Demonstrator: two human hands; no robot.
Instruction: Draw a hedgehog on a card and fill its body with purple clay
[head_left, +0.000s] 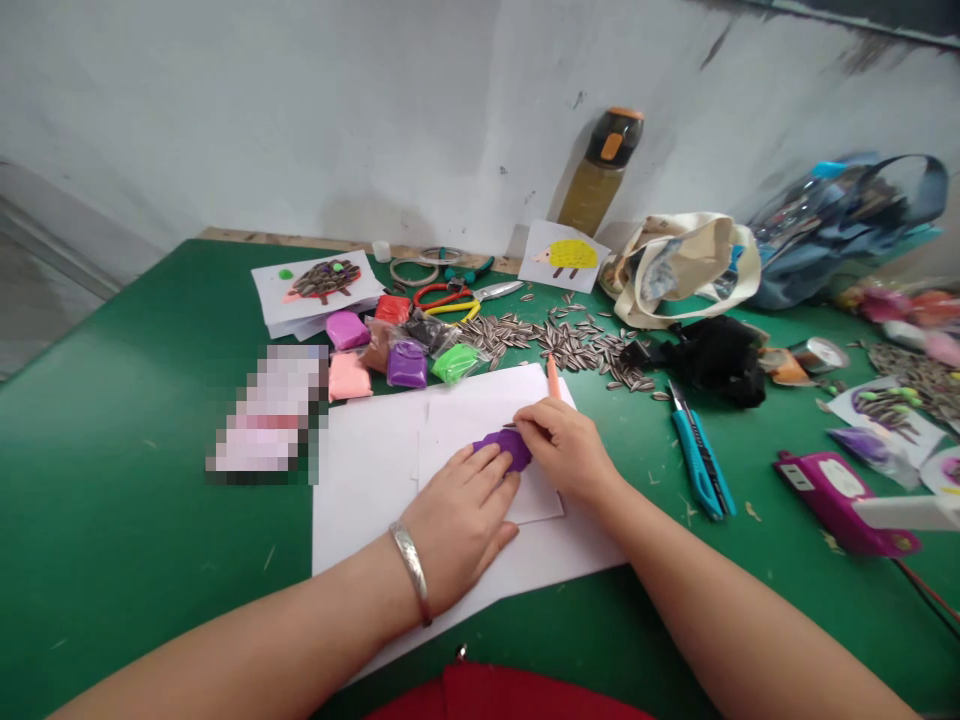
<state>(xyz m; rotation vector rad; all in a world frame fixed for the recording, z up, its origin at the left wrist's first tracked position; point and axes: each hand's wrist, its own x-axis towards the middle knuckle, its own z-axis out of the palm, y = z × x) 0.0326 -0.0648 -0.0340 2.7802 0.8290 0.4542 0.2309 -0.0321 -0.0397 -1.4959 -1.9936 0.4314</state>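
A red cloth garment (510,695) shows at the green tabletop's (150,560) near edge. Beyond it, the left hand (461,525) lies flat, fingers nearly together and gripping nothing, across a flat purple clay piece (519,452), apparently steadying it. The clay rests on a small white paper card (454,425), itself on a larger white paper sheet (360,440). The right hand (566,445) pinches a small dark pointed piece (510,425), seemingly a seed, at the clay's upper edge. Loose grey striped seeds (506,335) are heaped just past the paper, presumably for easy reach.
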